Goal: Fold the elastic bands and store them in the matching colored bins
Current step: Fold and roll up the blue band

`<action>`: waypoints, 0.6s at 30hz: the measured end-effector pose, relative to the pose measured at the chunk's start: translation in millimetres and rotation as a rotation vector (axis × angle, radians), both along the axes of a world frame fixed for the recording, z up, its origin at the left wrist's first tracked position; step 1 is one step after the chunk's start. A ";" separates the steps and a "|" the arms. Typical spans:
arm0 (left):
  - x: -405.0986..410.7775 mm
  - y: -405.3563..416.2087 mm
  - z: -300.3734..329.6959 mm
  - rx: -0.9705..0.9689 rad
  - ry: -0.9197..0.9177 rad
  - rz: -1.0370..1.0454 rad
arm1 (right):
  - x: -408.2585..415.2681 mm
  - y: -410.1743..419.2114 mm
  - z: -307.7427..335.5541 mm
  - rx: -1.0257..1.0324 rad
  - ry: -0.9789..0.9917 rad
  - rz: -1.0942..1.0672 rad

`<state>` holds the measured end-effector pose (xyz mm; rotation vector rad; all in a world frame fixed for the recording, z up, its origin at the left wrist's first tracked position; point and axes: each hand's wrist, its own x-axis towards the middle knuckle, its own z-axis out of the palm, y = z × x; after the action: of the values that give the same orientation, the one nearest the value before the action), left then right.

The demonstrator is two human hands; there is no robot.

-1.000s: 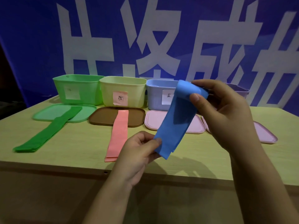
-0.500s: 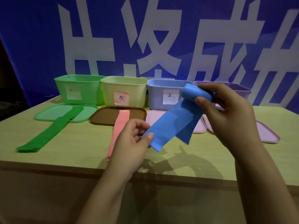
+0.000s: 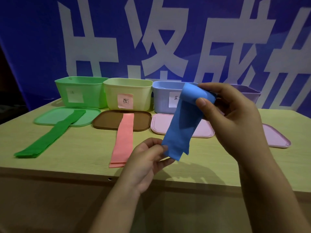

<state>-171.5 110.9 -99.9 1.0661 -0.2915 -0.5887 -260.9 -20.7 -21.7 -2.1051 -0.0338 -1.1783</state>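
Note:
A blue elastic band [image 3: 184, 125] hangs in the air between my hands, above the table's front half. My right hand [image 3: 234, 115] grips its rolled upper end, and my left hand [image 3: 148, 158] pinches its lower end. A green band [image 3: 50, 138] lies flat at the left, its far end on a green lid [image 3: 50, 117]. A pink band [image 3: 123, 138] lies flat in the middle, its far end on a brown lid [image 3: 107, 121]. Behind stand a green bin [image 3: 80, 91], a yellow bin [image 3: 127, 93] with a pink label, a blue bin [image 3: 165, 96] and a purple bin [image 3: 249, 93].
Two pink lids [image 3: 161, 125] [image 3: 276, 138] lie in front of the blue and purple bins, partly hidden by the band and my right hand. The wooden table's front edge [image 3: 67, 172] runs below the bands. A blue banner [image 3: 151, 39] with white characters fills the background.
My left hand has carried the band's lower end back down and to the right, so the band hangs more upright. My right hand stays on the rolled top.

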 end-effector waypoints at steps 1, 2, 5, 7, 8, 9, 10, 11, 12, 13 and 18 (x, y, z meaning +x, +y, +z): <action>-0.3 0.6 0.4 -0.014 0.028 -0.011 | 0.0 0.4 -0.2 -0.001 0.004 0.002; -0.7 0.9 1.0 -0.024 0.045 -0.020 | 0.0 0.7 -0.1 -0.001 0.005 0.004; -1.5 1.3 1.9 -0.055 0.090 -0.061 | 0.2 1.3 0.2 -0.016 0.001 -0.002; -2.1 1.5 1.6 -0.083 0.126 -0.101 | 0.3 1.7 0.1 -0.032 -0.001 -0.007; -2.1 1.9 1.5 -0.092 0.136 -0.118 | 0.4 1.5 0.2 -0.040 -0.002 -0.008; -2.0 2.1 1.2 -0.096 0.138 -0.127 | 0.5 1.3 0.0 -0.046 -0.003 -0.011; -1.8 2.3 0.7 -0.098 0.134 -0.129 | 0.4 0.6 -0.2 -0.053 -0.004 -0.017; -1.7 3.0 0.3 -0.099 0.125 -0.128 | 0.4 -0.2 -0.5 -0.063 -0.004 -0.025; -1.5 3.9 -0.1 -0.100 0.113 -0.129 | 0.5 -1.0 -0.8 -0.071 -0.002 -0.034; -1.2 5.0 -0.7 -0.102 0.106 -0.132 | 0.5 -1.6 -1.1 -0.076 0.001 -0.042; -0.6 10.7 -3.1 -0.074 0.062 -0.142 | 1.5 -1.9 -3.7 -0.091 0.013 -0.070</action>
<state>-172.0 121.7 -103.0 0.9592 -0.3344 -0.7312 -259.4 -22.6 -25.4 -2.2089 -0.0076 -1.2248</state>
